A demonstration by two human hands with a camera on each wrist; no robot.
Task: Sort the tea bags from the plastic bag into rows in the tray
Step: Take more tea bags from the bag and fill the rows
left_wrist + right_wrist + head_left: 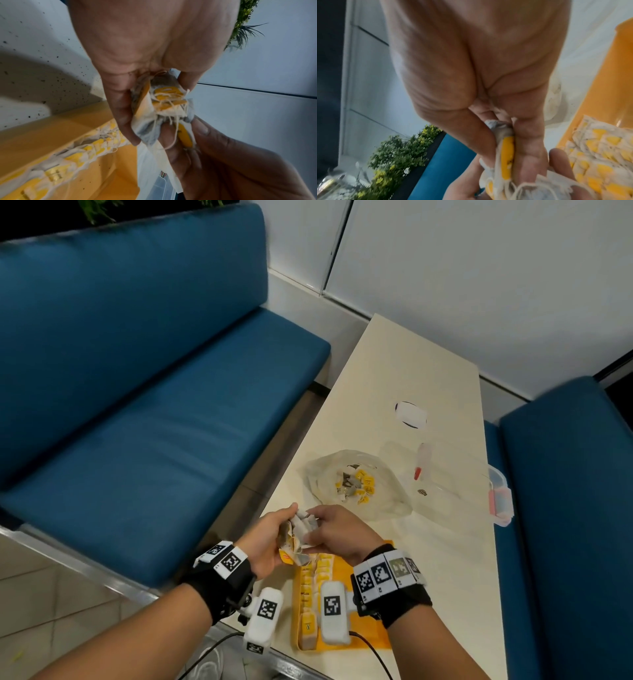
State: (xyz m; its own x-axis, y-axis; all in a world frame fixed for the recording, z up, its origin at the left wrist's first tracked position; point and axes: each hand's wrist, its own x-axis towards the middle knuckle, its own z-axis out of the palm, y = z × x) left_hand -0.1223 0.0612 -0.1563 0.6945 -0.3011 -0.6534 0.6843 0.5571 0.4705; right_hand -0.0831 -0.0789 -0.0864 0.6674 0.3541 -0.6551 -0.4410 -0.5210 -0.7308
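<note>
both hands [301, 534] pinch a tangled clump of tea bags [298, 529] above the tray [342, 642]; best tease one free gently, strings untangled first.

- Long cream rectangular worktop [404, 405], one short end against the wall.
- Blue upholstered bench seat with padded backrest [137, 371], left of the worktop.
- Second blue upholstered bench [565, 508], right of the worktop.
- White panelled wall [479, 268] with dark seams.
- Green foliage [96, 210] above the left backrest.
- Pale tiled floor [51, 594], lower left.
</note>
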